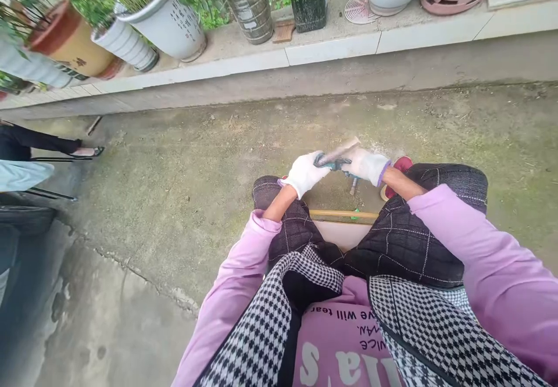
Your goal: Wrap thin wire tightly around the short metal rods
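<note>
My left hand, in a white work glove with a dark teal palm side, closes around one end of a flat, pale brown piece that looks like wood. Against that piece lies my right hand, gloved the same way with a purple cuff and slightly blurred. Its fingers are curled, and what they grip is hidden. Both hands are close together above the ground, between my knees. Just under the right hand a small bluish item with a metal-looking tip shows; its kind is unclear.
A yellow strip with a small green bit lies between my legs. Ahead, a low tiled ledge carries several potted plants, including a white pot. At left another person's leg extends beside thin dark bars.
</note>
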`<state>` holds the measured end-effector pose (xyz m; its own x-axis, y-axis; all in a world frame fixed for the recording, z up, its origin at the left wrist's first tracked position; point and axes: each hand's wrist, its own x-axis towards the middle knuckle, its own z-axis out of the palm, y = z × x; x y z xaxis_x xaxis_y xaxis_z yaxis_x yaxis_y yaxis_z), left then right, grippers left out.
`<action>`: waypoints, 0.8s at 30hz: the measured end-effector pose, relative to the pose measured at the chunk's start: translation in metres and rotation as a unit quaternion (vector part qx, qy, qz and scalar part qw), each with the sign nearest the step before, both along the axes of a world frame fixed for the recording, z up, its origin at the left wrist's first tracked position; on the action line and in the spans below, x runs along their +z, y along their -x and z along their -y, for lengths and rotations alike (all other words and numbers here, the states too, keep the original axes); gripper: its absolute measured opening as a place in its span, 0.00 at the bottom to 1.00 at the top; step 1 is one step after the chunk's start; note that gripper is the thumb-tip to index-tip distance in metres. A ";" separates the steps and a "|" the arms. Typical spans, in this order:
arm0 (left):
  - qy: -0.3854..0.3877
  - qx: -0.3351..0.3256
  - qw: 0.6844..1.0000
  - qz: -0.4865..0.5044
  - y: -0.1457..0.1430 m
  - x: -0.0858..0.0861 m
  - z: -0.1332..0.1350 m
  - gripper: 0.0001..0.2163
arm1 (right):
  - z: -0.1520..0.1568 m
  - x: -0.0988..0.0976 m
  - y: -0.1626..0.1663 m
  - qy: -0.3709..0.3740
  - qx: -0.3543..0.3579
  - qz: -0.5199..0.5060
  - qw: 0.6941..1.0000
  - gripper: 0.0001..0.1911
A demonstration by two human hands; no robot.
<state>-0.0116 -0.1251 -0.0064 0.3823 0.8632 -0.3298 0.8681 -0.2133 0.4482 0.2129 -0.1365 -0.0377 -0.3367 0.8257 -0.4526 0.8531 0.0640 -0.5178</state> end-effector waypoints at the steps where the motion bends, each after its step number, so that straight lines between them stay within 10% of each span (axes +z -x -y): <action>1: 0.005 -0.026 0.999 -0.027 -0.003 0.000 0.004 0.12 | -0.005 -0.001 0.000 -0.002 0.004 0.005 1.000 0.16; 12: 0.005 -0.191 0.952 -0.238 0.009 -0.006 0.001 0.18 | -0.015 0.000 -0.016 -0.055 -0.028 0.085 0.994 0.17; 24: 0.012 0.015 0.997 -0.074 0.013 -0.026 -0.018 0.11 | 0.016 0.007 0.013 0.040 -0.149 -0.148 0.977 0.18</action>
